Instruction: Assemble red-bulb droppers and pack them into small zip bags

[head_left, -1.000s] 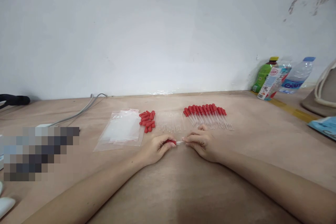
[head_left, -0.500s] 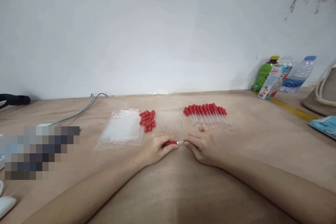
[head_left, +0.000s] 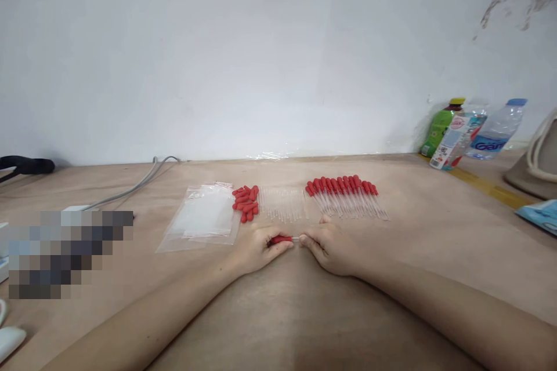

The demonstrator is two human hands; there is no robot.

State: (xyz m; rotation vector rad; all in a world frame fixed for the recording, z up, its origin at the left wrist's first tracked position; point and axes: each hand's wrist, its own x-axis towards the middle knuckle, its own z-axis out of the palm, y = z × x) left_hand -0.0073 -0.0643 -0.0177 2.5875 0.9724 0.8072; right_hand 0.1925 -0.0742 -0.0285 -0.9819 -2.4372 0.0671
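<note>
Between my two hands lies a dropper, its red rubber bulb [head_left: 282, 239] in line with a clear glass tube [head_left: 296, 239]. My left hand [head_left: 261, 246] is closed around the bulb. The fingers of my right hand [head_left: 326, 246] pinch the tube close to the bulb; the rest of the tube is hidden by that hand. Beyond my hands, loose red bulbs [head_left: 246, 203] are heaped beside a row of clear glass tubes [head_left: 284, 204]. Farther right, several droppers with red bulbs fitted [head_left: 343, 192] lie side by side, tubes pointing toward me.
Clear zip bags [head_left: 204, 214] lie left of the bulbs. A grey cable [head_left: 139, 184] runs to a blurred-out patch at the left. At the back right stand a green bottle [head_left: 439, 130], a carton [head_left: 452, 142] and a water bottle [head_left: 496, 133], near a blue packet [head_left: 539, 215].
My right hand has shifted left toward my left hand, so less of the glass tube shows between them. My left hand keeps its hold on the bulb.
</note>
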